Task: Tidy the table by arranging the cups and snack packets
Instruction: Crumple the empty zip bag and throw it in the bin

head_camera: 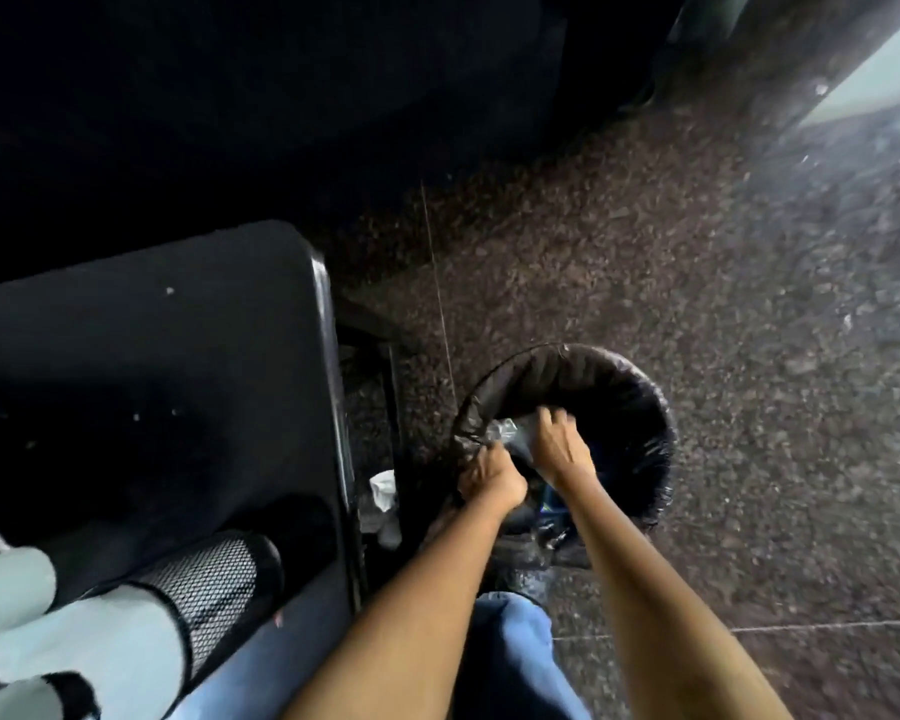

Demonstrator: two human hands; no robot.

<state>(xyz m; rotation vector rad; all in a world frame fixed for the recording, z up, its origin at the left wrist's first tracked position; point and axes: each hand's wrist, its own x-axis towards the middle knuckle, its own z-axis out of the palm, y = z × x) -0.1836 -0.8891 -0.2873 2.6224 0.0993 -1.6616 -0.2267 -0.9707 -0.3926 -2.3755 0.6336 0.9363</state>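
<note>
A round waste bin (645, 407) lined with a black plastic bag stands on the floor, just right of the black table (178, 356). Both my hands reach down into its mouth. My left hand (489, 475) is closed at the bin's near-left rim, gripping the edge of the liner. My right hand (557, 444) is inside the opening with its fingers bent downward. A crumpled shiny snack packet (505, 431) sits between the two hands, touching both. Motion blur hides whether the right fingers hold it. No cups are in view.
A grey backpack with a mesh side pocket (126, 615) lies on the table's near end. Something white and crumpled (383, 488) sits low between the table's edge and the bin. The speckled stone floor (697, 278) spreads to the right. My jeans-clad leg (510, 657) is below.
</note>
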